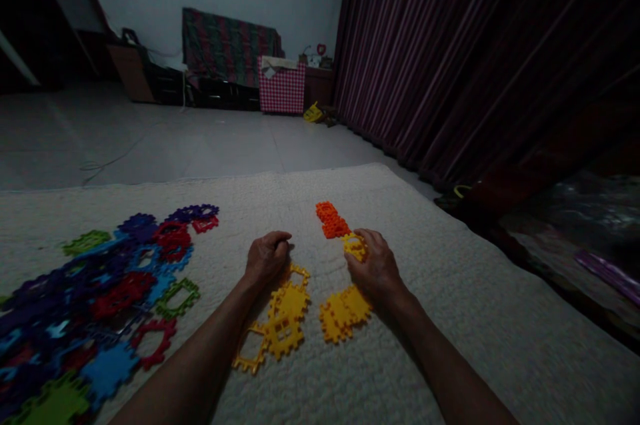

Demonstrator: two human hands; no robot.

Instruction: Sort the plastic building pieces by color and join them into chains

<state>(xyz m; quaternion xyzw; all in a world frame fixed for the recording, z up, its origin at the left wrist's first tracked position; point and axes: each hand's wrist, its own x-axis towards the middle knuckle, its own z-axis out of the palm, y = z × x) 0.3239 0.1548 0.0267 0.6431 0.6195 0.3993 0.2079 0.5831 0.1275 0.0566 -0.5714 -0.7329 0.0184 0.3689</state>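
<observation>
My right hand (375, 265) has its thumb and fingers around a small yellow piece (355, 246), which sits at the lower end of a short row of orange pieces (333, 220). My left hand (269, 255) rests on the pale quilt with its fingers curled and pressed together; whether anything is inside them is hidden. Close below the left hand lies a group of yellow toothed pieces (290, 302), some solid and some with open frames. Another overlapping yellow cluster (345, 312) lies below the right hand.
A large heap of blue, purple, red and green toothed pieces (110, 278) spreads over the left of the quilt (425, 332). Beyond its edge are a tiled floor (225, 145), covered furniture (225, 52) and a dark curtain (400, 45) at the right.
</observation>
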